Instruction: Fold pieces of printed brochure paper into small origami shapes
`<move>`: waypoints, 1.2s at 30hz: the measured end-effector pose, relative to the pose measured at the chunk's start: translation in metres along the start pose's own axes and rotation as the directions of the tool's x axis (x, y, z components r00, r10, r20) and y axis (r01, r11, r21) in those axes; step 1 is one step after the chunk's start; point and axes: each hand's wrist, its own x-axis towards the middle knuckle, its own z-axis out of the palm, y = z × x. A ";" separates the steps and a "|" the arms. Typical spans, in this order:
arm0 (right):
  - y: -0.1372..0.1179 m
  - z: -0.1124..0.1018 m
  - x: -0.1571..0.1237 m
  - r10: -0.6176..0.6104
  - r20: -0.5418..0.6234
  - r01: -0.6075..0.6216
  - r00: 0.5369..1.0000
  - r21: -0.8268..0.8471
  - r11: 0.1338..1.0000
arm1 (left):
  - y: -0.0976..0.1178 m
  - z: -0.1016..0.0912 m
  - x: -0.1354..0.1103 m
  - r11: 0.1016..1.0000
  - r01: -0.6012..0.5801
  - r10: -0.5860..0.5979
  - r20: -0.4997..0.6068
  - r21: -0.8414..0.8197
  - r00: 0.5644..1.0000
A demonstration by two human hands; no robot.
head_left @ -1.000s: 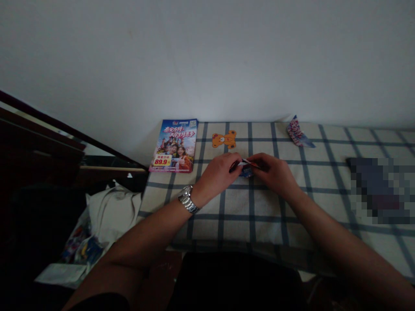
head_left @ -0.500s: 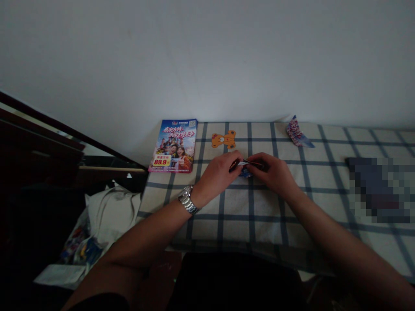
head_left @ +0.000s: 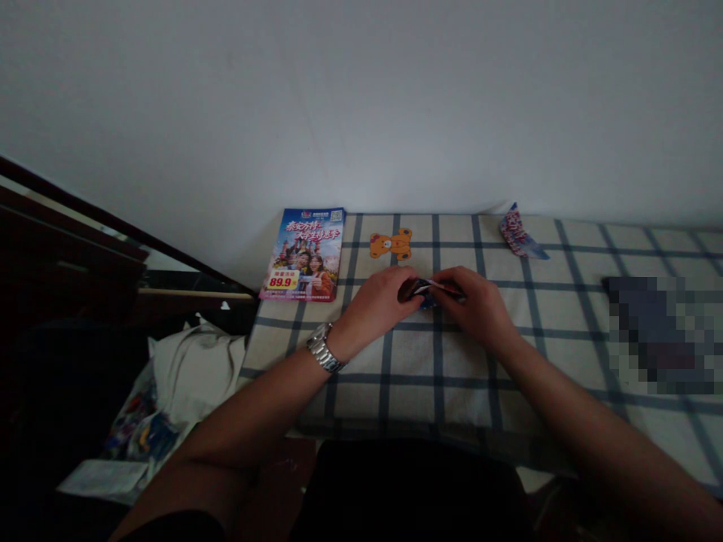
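Head view: your left hand [head_left: 377,302] and right hand [head_left: 479,305] both pinch the small folded paper [head_left: 430,289], held between them just over the middle of the checked sheet [head_left: 407,354]. Bear cutout [head_left: 391,244] just behind it, brochure [head_left: 302,254] at the sheet's left edge, printed scrap [head_left: 517,230] by the wall, watch [head_left: 321,348] on your left wrist.

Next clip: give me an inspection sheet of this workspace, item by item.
Surface: checked cloth, lying flat.
Job's things: small folded paper, pinched between both hands.
Clutter: colourful leaflet at the far left corner; orange bear cutout; folded printed paper near the wall.
Grippers: left hand, wristwatch on its wrist, and right hand both closed on the small folded paper.
Cables: nothing seen.
Surroundings: white wall behind; pale cloth and dark furniture at left, low.
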 end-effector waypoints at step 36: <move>0.012 -0.010 0.003 0.299 0.072 -0.307 0.952 0.170 0.937 | -0.015 0.001 0.000 0.942 -0.335 0.333 0.047 0.033 0.942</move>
